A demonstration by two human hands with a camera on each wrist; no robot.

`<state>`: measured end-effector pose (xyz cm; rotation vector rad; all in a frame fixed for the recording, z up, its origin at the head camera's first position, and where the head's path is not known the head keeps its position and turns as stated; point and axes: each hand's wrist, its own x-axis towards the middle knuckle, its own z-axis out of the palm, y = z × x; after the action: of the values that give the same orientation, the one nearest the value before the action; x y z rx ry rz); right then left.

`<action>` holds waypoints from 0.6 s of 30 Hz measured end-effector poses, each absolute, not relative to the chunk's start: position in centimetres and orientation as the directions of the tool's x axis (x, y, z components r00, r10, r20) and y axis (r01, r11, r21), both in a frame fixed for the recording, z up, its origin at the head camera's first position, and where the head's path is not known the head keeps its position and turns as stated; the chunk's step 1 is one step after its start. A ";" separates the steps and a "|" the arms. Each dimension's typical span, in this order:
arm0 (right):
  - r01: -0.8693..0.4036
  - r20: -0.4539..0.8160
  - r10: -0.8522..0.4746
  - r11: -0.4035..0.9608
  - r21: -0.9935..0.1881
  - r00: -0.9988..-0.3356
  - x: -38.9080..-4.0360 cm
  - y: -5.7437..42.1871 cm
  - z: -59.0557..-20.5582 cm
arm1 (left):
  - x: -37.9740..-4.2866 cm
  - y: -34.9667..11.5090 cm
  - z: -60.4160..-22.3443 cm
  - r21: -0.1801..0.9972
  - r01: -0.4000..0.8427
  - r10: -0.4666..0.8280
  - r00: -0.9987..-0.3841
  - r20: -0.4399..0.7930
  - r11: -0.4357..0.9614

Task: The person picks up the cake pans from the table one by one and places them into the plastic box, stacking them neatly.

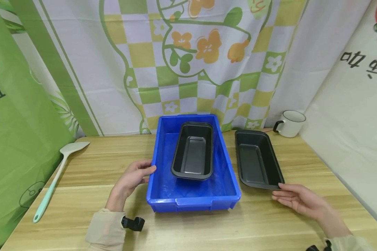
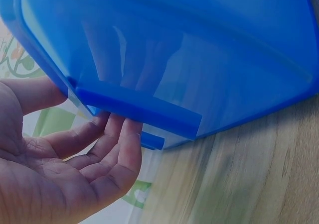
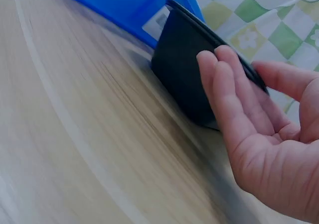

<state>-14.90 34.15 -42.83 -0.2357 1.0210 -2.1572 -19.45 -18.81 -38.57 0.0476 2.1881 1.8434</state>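
A blue plastic bin (image 1: 193,201) stands on the wooden table, with one dark loaf pan (image 1: 193,153) lying inside it. My left hand (image 1: 132,179) holds the bin's left side, its thumb at the rim. In the left wrist view, the fingers (image 2: 128,149) curl up against a ledge on the bin's outer wall (image 2: 209,79). To the right of the bin is a second dark loaf pan (image 1: 257,160). My right hand (image 1: 304,202) pinches its near right corner, thumb over the rim and fingers against the outer wall, as the right wrist view shows with the pan (image 3: 182,69).
A spatula (image 1: 54,181) with a mint handle lies at the table's left edge. At the back right stands a white mug (image 1: 291,123) with a black handle. Patterned curtains (image 1: 194,69) hang behind the table, and cloth walls flank both sides.
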 end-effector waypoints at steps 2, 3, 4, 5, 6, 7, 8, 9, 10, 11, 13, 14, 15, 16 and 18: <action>0.545 -0.092 -0.699 -0.461 -0.700 -0.709 -14.9 33.7 -43.1 | -19.5 -18.8 -38.6 0.970 -0.153 0.203 -0.960 -0.191 0.186; 0.545 -0.071 -0.703 -0.479 -0.688 -0.707 -14.9 33.5 -43.2 | -19.5 -18.8 -38.6 0.970 -0.156 0.200 -0.960 -0.193 0.187; 0.542 -0.054 -0.704 -0.493 -0.681 -0.708 -14.9 33.2 -43.3 | -19.5 -18.8 -38.6 0.970 -0.156 0.202 -0.960 -0.193 0.188; 0.537 -0.038 -0.705 -0.503 -0.677 -0.708 -15.0 33.1 -43.2 | -19.5 -18.8 -38.6 0.970 -0.155 0.201 -0.960 -0.193 0.189; 0.530 -0.026 -0.703 -0.511 -0.677 -0.711 -15.0 32.9 -43.2 | -19.5 -18.8 -38.6 0.970 -0.155 0.201 -0.961 -0.192 0.188; 0.522 -0.010 -0.702 -0.519 -0.676 -0.712 -15.0 32.7 -43.1 | -19.6 -18.8 -38.6 0.970 -0.155 0.202 -0.961 -0.192 0.187; 0.515 0.001 -0.702 -0.524 -0.678 -0.712 -15.0 32.6 -42.9 | -19.6 -18.8 -38.6 0.970 -0.155 0.201 -0.961 -0.192 0.186; 0.509 0.006 -0.699 -0.527 -0.681 -0.716 -15.0 32.4 -42.8 | -19.6 -18.8 -38.6 0.970 -0.156 0.202 -0.960 -0.193 0.186; 0.500 0.011 -0.696 -0.528 -0.687 -0.718 -14.9 32.3 -42.7 | -19.6 -18.8 -38.6 0.970 -0.158 0.202 -0.960 -0.195 0.185; 0.493 0.015 -0.693 -0.527 -0.692 -0.721 -14.9 32.1 -42.5 | -19.6 -18.8 -38.6 0.970 -0.159 0.203 -0.959 -0.196 0.185; 0.473 0.019 -0.686 -0.521 -0.710 -0.728 -14.8 31.8 -42.2 | -19.6 -18.8 -38.6 0.970 -0.160 0.204 -0.959 -0.197 0.184; 0.465 0.018 -0.682 -0.517 -0.719 -0.731 -14.7 31.7 -42.0 | -19.6 -18.8 -38.6 0.970 -0.161 0.204 -0.959 -0.198 0.184; 0.456 0.014 -0.676 -0.512 -0.728 -0.736 -14.6 31.6 -41.9 | -19.6 -18.8 -38.6 0.970 -0.161 0.205 -0.959 -0.198 0.184; 0.450 0.009 -0.671 -0.508 -0.734 -0.742 -14.5 31.5 -41.8 | -19.6 -18.8 -38.6 0.970 -0.160 0.206 -0.958 -0.197 0.184; 0.441 -0.003 -0.657 -0.502 -0.744 -0.754 -14.3 31.2 -41.6 | -19.5 -18.9 -38.7 0.970 -0.158 0.205 -0.959 -0.195 0.183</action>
<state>-14.35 31.25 -41.57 -0.3716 1.0036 -2.2461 -19.54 -18.85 -38.65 0.0448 2.1811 1.8433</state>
